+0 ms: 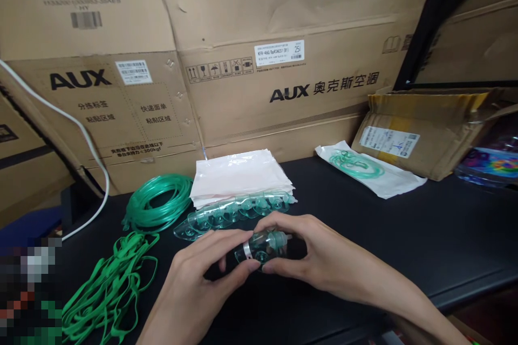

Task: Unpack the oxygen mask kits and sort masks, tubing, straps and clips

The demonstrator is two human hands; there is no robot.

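A clear green oxygen mask [263, 247] with a metal nose strip is held between both hands above the black table [364, 237]. My left hand [206, 275] pinches the strip end with thumb and fingers. On the opposite side, my right hand [311, 250] grips the mask's body near its connector. Just behind them lies a nested row of similar masks [238, 213]. A stack of white packets [243, 172] sits beyond that row. To the left are a coil of green tubing [159, 202] and a tangle of green elastic straps [111, 291].
Large AUX cardboard boxes [283, 21] stand along the back. A white pouch with green tubing [370, 167] rests at the right, by a smaller taped box [408, 132] and a plastic bottle [489, 161]. A white cable [87, 135] hangs at the left.
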